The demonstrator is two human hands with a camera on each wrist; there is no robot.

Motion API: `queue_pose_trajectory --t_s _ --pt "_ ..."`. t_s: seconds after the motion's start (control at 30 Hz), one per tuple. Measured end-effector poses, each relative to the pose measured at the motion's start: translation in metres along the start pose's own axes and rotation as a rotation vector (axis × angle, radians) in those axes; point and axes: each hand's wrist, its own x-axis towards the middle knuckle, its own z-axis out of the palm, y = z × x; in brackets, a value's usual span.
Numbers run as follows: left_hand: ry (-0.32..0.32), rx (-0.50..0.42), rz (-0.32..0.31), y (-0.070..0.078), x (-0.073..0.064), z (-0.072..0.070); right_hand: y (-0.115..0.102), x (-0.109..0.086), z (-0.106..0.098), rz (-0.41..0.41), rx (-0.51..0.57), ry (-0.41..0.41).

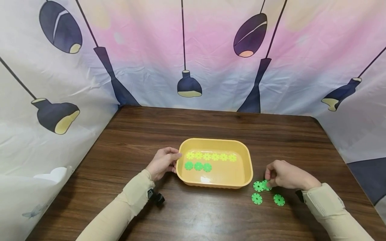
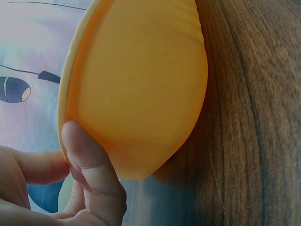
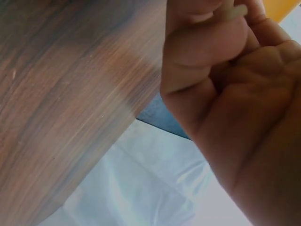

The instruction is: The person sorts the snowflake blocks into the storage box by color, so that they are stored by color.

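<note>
A shallow yellow plastic basin stands on the table. My left hand grips its left rim, and in the left wrist view the thumb and fingers pinch the basin wall. Inside lie a row of several yellow notched discs and, in front of it, a row of three green notched discs. To the right of the basin, my right hand has its fingertips on a green notched disc, partly hidden under them. That disc overlaps another green disc.
Two more green discs lie on the brown wooden table in front of the right hand. A printed cloth with lamp drawings hangs behind the table and along its sides. A small black device sits at the left wrist.
</note>
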Motion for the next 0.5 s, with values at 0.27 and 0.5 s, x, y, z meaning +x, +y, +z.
queue_pose_trajectory --t_s 0.27,0.5 --pt "-0.002 -0.002 -0.001 0.0003 0.0002 0.0002 -0.0006 0.0032 -0.0032 -0.035 0.045 -0.002" --pt "0.0 -0.003 -0.003 -0.0001 0.0008 0.0002 -0.0029 0.0035 -0.0071 0.014 0.054 0.019"
